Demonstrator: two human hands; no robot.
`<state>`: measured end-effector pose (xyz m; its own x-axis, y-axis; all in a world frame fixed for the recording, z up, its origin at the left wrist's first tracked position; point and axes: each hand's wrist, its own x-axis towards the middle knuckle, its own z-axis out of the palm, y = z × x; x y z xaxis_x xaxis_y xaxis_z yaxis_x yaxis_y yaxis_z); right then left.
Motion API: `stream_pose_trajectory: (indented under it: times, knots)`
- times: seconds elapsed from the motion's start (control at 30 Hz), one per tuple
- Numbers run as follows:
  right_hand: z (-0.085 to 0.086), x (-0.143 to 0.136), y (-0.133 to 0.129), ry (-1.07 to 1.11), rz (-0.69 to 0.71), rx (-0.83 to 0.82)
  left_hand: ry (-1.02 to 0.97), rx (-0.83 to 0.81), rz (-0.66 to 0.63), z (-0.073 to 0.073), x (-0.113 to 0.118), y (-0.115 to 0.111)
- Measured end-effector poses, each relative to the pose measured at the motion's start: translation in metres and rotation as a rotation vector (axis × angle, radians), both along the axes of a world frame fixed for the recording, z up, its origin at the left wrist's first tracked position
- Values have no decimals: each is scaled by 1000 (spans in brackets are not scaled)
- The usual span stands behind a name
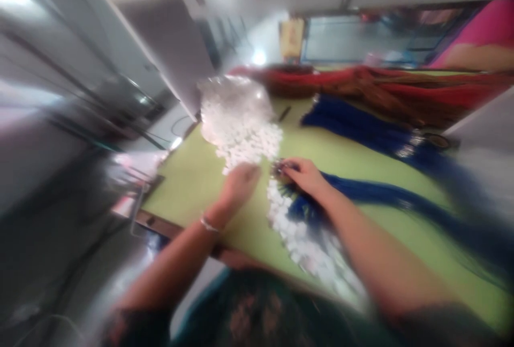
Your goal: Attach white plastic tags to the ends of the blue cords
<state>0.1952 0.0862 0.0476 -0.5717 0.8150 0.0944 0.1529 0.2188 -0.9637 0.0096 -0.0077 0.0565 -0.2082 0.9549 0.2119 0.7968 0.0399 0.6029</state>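
My right hand (303,173) is closed, its thumb and fingers pinching the ends of blue wires (361,189), where small metallic tips show. The bundle trails away to the right across the green table top (184,175). My left hand (241,178) is at the near edge of a heap of small white plastic pieces (249,138) spilling from a clear plastic bag (236,95). Its fingers look curled together, and blur hides what they hold. Under my right wrist, a row of white pieces (297,237) with blue wires at them runs toward the table's front edge.
A second blue wire bundle (353,122) lies behind my right arm. Long red and brown wires (361,82) stretch along the back of the table. Another person's pink sleeve (490,23) shows at top right. The table's left edge drops off beside a walkway.
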Motion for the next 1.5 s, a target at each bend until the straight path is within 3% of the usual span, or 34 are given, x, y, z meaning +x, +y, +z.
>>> stream_pose_trajectory:
  times: [0.1, 0.23, 0.37, 0.5, 0.6, 0.7, 0.87, 0.97, 1.13, 1.5]
  knots:
    - [-2, 0, 3, 5, 41, -34, 168, -37, 146, -4, -22, 21]
    - [-2, 1, 3, 54, 128, -176, 339, -61, 49, -18, -25, 30]
    - [2, 3, 3, 14, 171, -190, 316, 2, 44, -29, -25, 26]
    - [5, 6, 4, -25, 131, -153, -11, 118, 109, -27, -28, 19]
    - [5, 5, 4, -19, 118, -119, -535, 35, 156, -20, -18, 15]
    - [4, 3, 2, 14, 110, -103, -945, -60, 103, -11, -1, 13]
    - [3, 0, -3, 25, 62, -64, -1188, -103, -2, -6, 23, 14]
    - [2, -2, -4, 42, 44, -32, -1163, -115, -19, -10, 25, 13]
    - [3, -7, -7, -15, 10, 46, -949, -51, 28, -20, 21, 9]
    - [5, -8, -10, -57, 2, 74, -856, -105, 45, -31, 17, 11]
